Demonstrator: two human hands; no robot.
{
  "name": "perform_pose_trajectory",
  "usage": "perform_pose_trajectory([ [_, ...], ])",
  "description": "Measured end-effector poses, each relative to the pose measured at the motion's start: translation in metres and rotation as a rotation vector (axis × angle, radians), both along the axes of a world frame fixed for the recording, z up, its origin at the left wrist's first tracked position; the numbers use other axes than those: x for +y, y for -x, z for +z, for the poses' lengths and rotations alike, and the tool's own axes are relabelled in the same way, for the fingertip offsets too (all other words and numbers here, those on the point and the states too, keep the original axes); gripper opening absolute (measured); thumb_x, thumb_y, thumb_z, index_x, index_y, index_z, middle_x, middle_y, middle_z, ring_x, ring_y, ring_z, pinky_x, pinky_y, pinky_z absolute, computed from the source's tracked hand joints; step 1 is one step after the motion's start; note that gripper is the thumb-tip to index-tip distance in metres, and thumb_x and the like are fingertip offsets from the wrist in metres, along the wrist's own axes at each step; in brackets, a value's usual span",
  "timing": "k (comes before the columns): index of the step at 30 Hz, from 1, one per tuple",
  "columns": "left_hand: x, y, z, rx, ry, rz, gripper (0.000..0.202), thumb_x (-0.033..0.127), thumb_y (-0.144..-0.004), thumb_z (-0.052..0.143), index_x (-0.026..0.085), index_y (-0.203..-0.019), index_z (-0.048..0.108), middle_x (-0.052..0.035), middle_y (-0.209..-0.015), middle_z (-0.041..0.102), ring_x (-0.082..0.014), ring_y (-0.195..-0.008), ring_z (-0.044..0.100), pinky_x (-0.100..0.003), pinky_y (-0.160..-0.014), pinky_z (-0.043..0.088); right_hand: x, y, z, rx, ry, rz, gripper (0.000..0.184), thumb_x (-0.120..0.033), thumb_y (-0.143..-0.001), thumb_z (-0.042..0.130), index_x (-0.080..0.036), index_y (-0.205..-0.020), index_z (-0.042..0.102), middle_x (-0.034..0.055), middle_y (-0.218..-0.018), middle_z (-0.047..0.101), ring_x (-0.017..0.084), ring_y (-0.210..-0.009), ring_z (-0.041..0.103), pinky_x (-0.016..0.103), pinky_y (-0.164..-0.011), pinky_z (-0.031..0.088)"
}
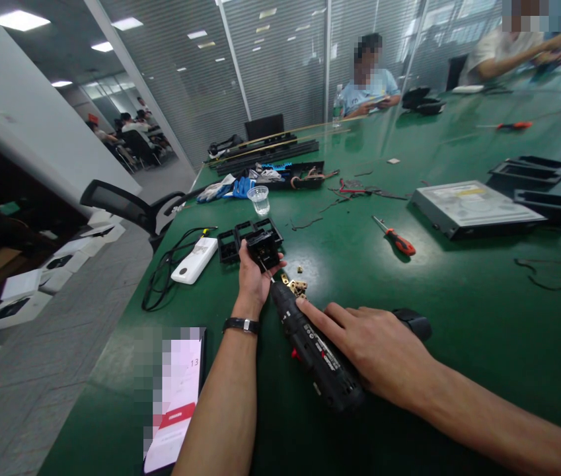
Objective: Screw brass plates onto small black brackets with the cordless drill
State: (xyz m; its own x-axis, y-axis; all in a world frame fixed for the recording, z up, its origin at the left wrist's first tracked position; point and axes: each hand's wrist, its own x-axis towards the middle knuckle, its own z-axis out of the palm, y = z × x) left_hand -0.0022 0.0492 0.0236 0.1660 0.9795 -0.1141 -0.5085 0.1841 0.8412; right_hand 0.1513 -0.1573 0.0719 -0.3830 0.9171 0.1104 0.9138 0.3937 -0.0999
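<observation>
Left hand [253,277] is clamped on the black plastic bracket [263,248] low over the desk [458,297], right hand [374,350] is wrapped on the electric screwdriver [317,360]: hold the bit square, brace the bracket, go light on the trigger.

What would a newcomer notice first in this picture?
First, the black power screwdriver gripped by the right hand, low centre, its bit at a small black part in the left hand. Then the red-handled screwdriver and grey drive to the right on the green table.
</observation>
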Motion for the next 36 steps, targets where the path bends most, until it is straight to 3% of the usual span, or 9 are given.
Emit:
perform_pose_trajectory([
  [36,-0.0007,-0.0003,0.0007,0.000,0.007,0.001,0.056,0.065,-0.098,0.046,0.015,-0.107,0.068,-0.0084,-0.083,0.072,-0.0207,-0.072,0.072,-0.038,-0.073,0.061,0.0001,-0.0005,-0.0003,-0.024,0.013,-0.008,0.097,-0.010,-0.080,0.066,-0.024,-0.163,0.017,0.0041,-0.111,0.067,0.026,-0.082,0.070,0.039,-0.066,0.051],
])
